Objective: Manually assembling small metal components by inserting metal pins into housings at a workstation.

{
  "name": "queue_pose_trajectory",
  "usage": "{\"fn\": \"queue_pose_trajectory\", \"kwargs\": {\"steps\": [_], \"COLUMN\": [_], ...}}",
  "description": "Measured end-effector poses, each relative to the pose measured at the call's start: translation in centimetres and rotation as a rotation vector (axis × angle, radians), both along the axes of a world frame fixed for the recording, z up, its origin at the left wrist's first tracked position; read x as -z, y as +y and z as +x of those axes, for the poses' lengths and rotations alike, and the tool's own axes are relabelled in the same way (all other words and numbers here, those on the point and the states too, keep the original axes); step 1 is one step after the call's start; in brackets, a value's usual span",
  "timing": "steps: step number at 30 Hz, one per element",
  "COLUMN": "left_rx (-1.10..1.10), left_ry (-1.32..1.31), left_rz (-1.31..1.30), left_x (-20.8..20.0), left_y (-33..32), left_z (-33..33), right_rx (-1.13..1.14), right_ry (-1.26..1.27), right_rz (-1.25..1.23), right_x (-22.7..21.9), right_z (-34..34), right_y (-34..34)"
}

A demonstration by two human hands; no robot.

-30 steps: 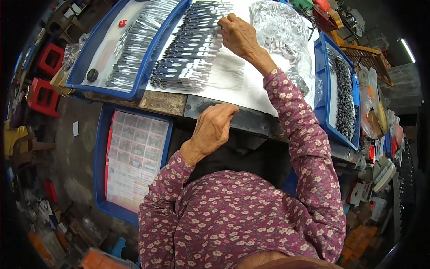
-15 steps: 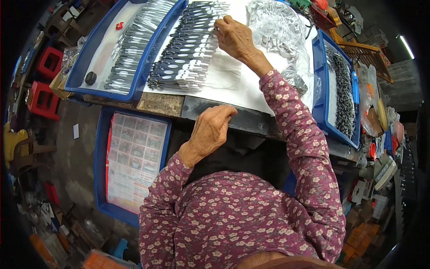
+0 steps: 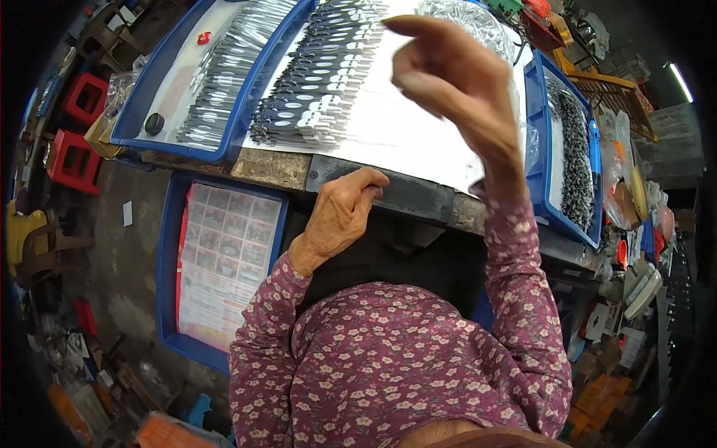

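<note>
My right hand [image 3: 459, 75] hangs raised over the right side of the white-covered tabletop [image 3: 399, 153], in front of a clear plastic bag of white pieces [image 3: 474, 21]. Motion blurs it, but its index finger stretches out apart from the others, and nothing shows in its grasp. By the table's dark front edge, my left hand [image 3: 340, 213] is loosely closed, fingers bent in and thumb near the index finger; no object shows in it. Left of my right hand lies a long, layered row of slim black-and-white pen-like pieces [image 3: 317, 86] with pale oval marks.
At the left stands a blue tray [image 3: 228, 145] with silvery-white slim pieces [image 3: 235, 63] and a round black cap [image 3: 154, 123]. Another blue tray [image 3: 534, 112] at the right holds small dark parts [image 3: 571, 164]. Below the table edge sits a blue bin [image 3: 168, 261] with a printed sheet [image 3: 224, 254].
My right hand has left the far end of the black-and-white row, moving right and nearer, and its fingers have spread. My left hand has shifted only slightly.
</note>
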State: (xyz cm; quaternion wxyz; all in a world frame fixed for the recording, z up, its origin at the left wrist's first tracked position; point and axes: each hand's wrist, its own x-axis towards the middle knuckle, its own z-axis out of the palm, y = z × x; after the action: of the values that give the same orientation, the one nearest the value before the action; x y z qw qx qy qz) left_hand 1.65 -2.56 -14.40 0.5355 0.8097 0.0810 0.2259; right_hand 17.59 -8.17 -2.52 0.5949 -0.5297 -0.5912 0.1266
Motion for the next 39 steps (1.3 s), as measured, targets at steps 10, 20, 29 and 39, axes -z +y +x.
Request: {"fn": "queue_pose_trajectory", "kwargs": {"steps": [10, 20, 29, 39], "left_rx": [0.016, -0.026, -0.013, -0.017], "left_ry": [-0.012, -0.027, 0.012, 0.034], "left_rz": [0.059, 0.057, 0.024, -0.088], "left_x": [-2.1, -0.8, -0.3, -5.7], "left_y": [-0.5, -1.4, -0.9, 0.1], "left_z": [0.2, -0.9, -0.8, -2.5], "right_rx": [-0.317, -0.335, -0.289, -0.287], "right_ry": [0.077, 0.052, 0.144, 0.067], "right_rz": [0.24, 0.304, 0.222, 0.167], "right_x": [-4.0, -2.2, -1.1, -2.5], "right_z": [-1.0, -0.9, -1.0, -2.1], "right_y": [-5.9, -8.4, -11.2, -15.1]}}
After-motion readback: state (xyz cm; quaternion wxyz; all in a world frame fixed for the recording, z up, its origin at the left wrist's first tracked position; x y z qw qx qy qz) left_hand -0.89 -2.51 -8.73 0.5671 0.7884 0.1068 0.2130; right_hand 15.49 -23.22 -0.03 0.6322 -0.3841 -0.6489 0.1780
